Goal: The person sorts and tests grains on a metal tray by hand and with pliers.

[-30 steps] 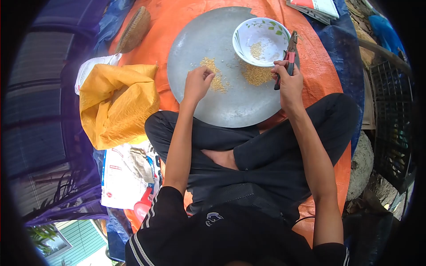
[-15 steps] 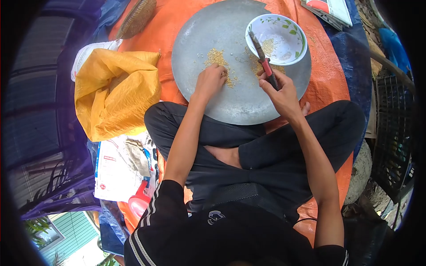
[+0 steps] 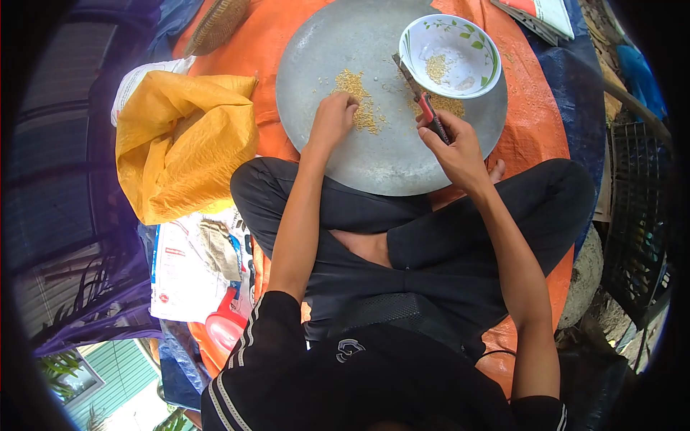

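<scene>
My left hand (image 3: 333, 121) is closed, fingertips drawn together at the edge of a small heap of yellow grains (image 3: 365, 115) on a round grey metal tray (image 3: 388, 169). Whatever sits between those fingertips is too small to make out. In my right hand (image 3: 460, 151) is a slim tool with red and black handles and a long grey metal nose, which looks like pliers (image 3: 425, 108). Its tip points up and left. Beneath the pliers lies a second heap of grains (image 3: 451, 107). A white bowl with green leaves (image 3: 474, 54) stands on the tray, with some grains inside.
An orange tarp (image 3: 535, 129) spreads under the tray and my crossed legs. To the left lie a yellow woven sack (image 3: 194, 165), a printed white bag (image 3: 180, 273) and a red plastic object (image 3: 225, 329). A woven basket (image 3: 218, 27) is at upper left, a black crate (image 3: 636, 223) at right.
My left hand has shifted slightly up and left, uncovering more of the grain heap. The pliers have tilted a little further left and stay in my right hand.
</scene>
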`<state>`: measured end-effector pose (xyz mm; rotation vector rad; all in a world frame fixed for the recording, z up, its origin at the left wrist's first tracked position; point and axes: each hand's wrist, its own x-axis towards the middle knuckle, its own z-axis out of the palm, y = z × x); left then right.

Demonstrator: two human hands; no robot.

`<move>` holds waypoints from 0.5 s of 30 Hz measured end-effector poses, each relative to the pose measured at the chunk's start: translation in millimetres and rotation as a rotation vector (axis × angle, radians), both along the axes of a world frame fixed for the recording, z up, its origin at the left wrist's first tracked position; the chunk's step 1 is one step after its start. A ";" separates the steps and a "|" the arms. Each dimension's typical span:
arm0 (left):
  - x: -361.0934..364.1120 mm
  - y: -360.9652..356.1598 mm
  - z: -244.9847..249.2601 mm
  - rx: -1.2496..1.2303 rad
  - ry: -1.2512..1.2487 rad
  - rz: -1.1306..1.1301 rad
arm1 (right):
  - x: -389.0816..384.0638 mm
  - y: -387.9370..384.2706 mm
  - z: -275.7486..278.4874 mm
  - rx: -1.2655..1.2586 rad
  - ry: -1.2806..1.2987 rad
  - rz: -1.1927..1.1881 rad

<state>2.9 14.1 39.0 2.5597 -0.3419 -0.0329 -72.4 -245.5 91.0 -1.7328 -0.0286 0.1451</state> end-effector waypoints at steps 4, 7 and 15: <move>-20.3 -1.8 22.0 -0.321 0.092 0.147 | -1.0 2.0 -3.5 0.009 -0.025 -0.005; -38.9 -10.0 42.9 -0.694 0.162 0.222 | 0.5 1.5 -9.3 -0.005 -0.058 0.035; -50.4 -20.9 70.7 -1.073 0.259 0.192 | -16.2 14.3 6.4 0.287 0.098 0.149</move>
